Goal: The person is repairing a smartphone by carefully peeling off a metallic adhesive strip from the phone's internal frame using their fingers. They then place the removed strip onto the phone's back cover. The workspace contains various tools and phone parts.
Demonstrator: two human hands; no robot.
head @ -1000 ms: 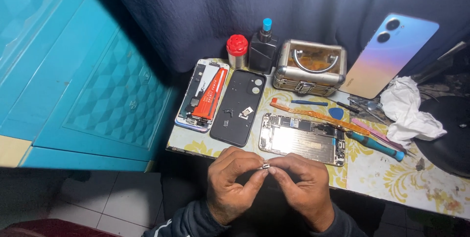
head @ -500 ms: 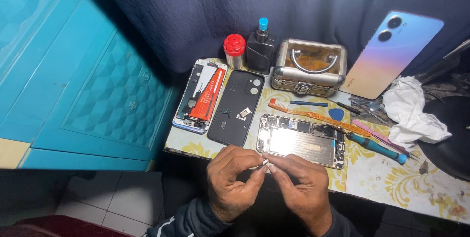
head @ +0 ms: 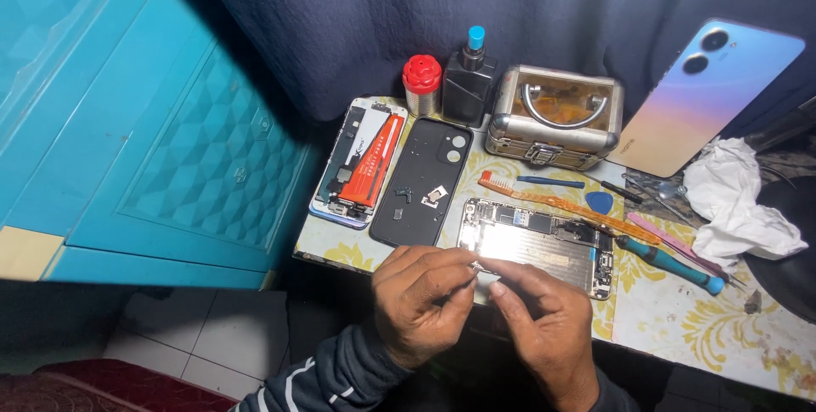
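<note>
Over the table's [head: 663, 327] near edge, the left hand [head: 421, 301] and right hand [head: 544, 323] meet, fingertips pinched on a tiny metal part [head: 476, 268], just in front of the opened phone [head: 535, 246] beside a black cover [head: 422, 181].

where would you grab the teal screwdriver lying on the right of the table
Take the teal screwdriver by its thick handle, pinching across it from above. It lies flat on the table, handle pointing to the lower right, with open tabletop on its near side. The thin tip end lies close by the opened phone and the pink tool, so it is more crowded there.
</note>
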